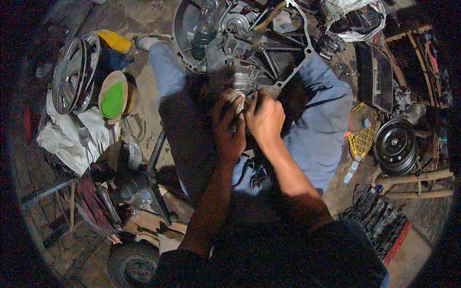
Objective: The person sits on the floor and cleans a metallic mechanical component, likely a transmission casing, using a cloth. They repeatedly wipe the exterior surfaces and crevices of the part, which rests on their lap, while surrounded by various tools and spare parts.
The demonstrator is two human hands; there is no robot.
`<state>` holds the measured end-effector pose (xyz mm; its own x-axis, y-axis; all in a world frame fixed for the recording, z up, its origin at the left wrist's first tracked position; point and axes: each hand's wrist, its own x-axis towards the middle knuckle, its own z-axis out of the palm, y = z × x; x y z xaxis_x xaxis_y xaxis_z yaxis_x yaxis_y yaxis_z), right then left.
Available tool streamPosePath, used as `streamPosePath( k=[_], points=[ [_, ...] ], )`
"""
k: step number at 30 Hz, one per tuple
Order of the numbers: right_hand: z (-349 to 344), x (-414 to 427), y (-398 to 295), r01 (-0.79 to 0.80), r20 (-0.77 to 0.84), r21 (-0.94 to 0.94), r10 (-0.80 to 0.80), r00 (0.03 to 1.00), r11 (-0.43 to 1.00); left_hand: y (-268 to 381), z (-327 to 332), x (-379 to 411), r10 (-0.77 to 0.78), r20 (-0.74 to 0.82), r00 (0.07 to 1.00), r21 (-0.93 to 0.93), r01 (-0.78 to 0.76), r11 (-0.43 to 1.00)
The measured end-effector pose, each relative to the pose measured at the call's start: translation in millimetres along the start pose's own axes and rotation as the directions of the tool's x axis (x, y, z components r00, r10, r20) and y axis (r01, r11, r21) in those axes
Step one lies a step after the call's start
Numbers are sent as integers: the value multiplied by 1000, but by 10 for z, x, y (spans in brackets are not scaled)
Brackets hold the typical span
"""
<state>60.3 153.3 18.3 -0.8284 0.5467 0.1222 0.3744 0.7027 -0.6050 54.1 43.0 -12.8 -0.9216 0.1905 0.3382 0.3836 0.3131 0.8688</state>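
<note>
A cast-metal gearbox housing (245,80) with a wide, open flanged rim sits between my knees. My left hand (229,138), in deep shadow, has its fingers around a crumpled pale cloth (236,97) against the lower end of the housing. Beside it, my right hand (267,117) is bent with its fingertips at the housing's near edge. Whether anything is pinched in those fingertips is hidden. A round hub with a central shaft (230,27) shows farther up in the casting.
Wheel rims (68,75), a yellow plastic container (115,41) and a white sack (72,136) lie at left. At right are a black steel wheel (395,145) and a yellow mesh piece (362,135). A tyre (126,264) is at lower left, a red-edged rack (398,241) at lower right.
</note>
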Motion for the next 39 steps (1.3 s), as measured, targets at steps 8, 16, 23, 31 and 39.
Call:
streamPosePath(
  k=[8, 16, 23, 31, 39],
  points=[
    [-40, 144, 174, -731, 850, 446, -13, 527, -516, -216, 23, -20, 31, -51, 998, -131, -37, 991],
    [53, 149, 170, -43, 84, 191, 27, 996, 981, -219, 8, -29, 15, -73, 997, -131, -24, 991],
    [82, 6, 40, -62, 66, 40, 59, 996, 997, -250, 43, -35, 77, -75, 994, -121, -86, 989],
    [-109, 221, 66, -754, 810, 587, 219, 544, -295, -125, 11, -17, -57, -45, 997, -66, 54, 996],
    [32, 13, 82, -681, 740, 573, -70, 669, -455, -284, 24, -48, -36, -56, 998, -168, 26, 985]
  ],
)
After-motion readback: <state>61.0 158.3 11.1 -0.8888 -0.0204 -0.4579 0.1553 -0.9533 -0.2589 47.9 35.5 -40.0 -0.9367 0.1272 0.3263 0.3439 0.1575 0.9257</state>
